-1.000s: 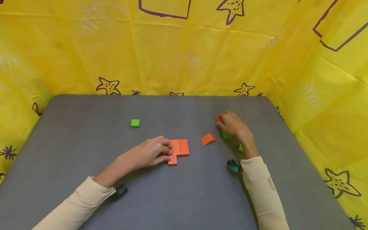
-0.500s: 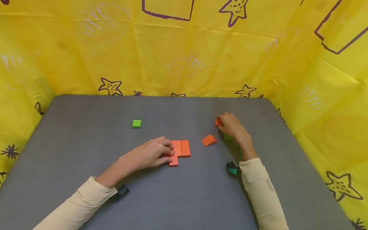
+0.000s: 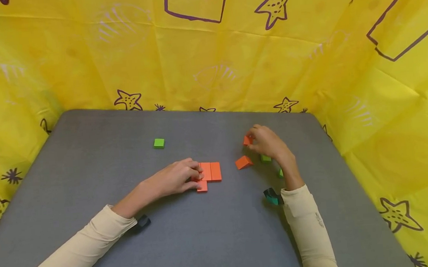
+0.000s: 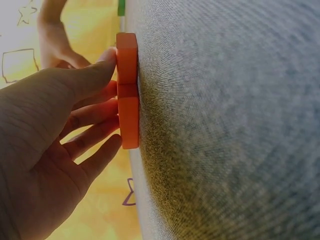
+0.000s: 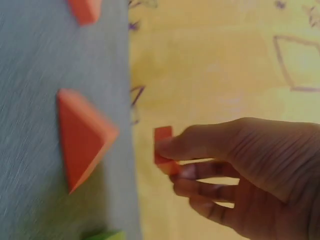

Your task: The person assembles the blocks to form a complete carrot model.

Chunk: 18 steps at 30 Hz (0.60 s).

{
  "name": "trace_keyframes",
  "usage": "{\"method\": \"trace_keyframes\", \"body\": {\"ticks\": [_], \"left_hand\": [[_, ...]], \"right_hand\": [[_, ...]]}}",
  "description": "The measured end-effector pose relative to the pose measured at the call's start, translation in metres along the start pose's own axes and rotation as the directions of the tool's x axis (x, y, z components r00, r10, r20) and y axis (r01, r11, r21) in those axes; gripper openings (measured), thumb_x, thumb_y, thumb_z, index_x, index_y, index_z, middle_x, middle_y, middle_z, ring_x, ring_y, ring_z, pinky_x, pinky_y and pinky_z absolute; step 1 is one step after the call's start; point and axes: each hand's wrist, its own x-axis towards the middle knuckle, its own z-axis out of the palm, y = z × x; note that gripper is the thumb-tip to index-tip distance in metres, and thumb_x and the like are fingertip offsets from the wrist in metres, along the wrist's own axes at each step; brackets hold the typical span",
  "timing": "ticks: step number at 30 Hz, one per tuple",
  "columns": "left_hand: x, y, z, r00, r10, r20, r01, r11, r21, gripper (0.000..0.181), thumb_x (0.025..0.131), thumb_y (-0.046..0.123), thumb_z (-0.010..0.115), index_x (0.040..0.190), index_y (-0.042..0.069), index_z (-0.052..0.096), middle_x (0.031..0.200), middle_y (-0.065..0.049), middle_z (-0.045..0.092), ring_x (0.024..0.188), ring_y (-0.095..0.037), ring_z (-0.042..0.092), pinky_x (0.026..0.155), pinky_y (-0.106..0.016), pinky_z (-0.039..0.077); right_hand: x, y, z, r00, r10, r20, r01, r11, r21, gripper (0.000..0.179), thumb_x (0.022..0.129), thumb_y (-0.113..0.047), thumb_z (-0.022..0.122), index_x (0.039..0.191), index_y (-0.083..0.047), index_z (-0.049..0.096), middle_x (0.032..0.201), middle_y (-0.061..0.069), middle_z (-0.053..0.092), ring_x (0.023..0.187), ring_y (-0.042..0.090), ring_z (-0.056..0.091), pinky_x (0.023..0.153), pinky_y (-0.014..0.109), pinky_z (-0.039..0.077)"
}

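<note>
My left hand (image 3: 177, 177) rests its thumb and fingertips on a flat group of orange blocks (image 3: 215, 172) at the middle of the table. In the left wrist view the fingertips touch the top faces of two orange blocks (image 4: 129, 117) lying end to end; the hand covers part of the group from above. Farther right, my right hand (image 3: 269, 141) pinches a small orange block (image 5: 163, 132) between thumb and fingers, raised above the table in the right wrist view. An orange wedge-shaped block (image 3: 243, 162) lies between the two hands.
One green block (image 3: 159, 143) lies at the back left. Two more, a green block (image 3: 266, 158) and a partly hidden green block (image 3: 281, 173), lie beneath and beside the right forearm. Yellow patterned cloth (image 3: 209, 67) borders the grey table (image 3: 214, 241) at the back and sides.
My right hand has moved a little left with the small orange block, uncovering more of the green block under it. The left hand stays on the orange group.
</note>
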Motion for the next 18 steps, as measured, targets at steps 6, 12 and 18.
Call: {"method": "trace_keyframes", "body": {"ticks": [6,12,18], "left_hand": [[-0.001,0.0,0.001,1.0,0.011,-0.017,-0.011,1.0,0.006,0.021,0.091,0.024,0.082,0.107,0.009,0.082,0.113,-0.003,0.072,0.106,-0.018,0.064,0.091,-0.036,0.059],[0.0,-0.001,0.001,1.0,0.014,-0.022,-0.013,1.0,0.02,0.019,0.091,0.024,0.082,0.103,0.009,0.081,0.111,-0.003,0.071,0.105,-0.018,0.064,0.091,-0.037,0.059],[0.0,-0.003,0.002,0.999,0.034,-0.026,-0.033,0.999,0.022,0.016,0.092,0.024,0.082,0.1,0.011,0.081,0.108,-0.002,0.07,0.103,-0.017,0.062,0.089,-0.036,0.058]], "right_hand": [[-0.008,-0.04,-0.011,0.982,-0.144,0.122,0.142,0.99,0.025,0.025,0.087,-0.007,0.081,0.108,0.001,0.071,0.104,0.015,0.069,0.096,0.03,0.063,0.09,0.046,0.055],[-0.009,-0.077,0.003,0.895,-0.301,0.329,0.308,0.951,0.031,0.022,0.088,-0.013,0.082,0.106,-0.006,0.071,0.096,0.006,0.065,0.089,0.019,0.057,0.085,0.034,0.051],[-0.004,-0.1,0.024,0.805,-0.381,0.454,0.384,0.919,0.09,0.022,0.087,-0.014,0.081,0.1,-0.008,0.065,0.087,0.002,0.058,0.082,0.014,0.05,0.077,0.026,0.043]]}}
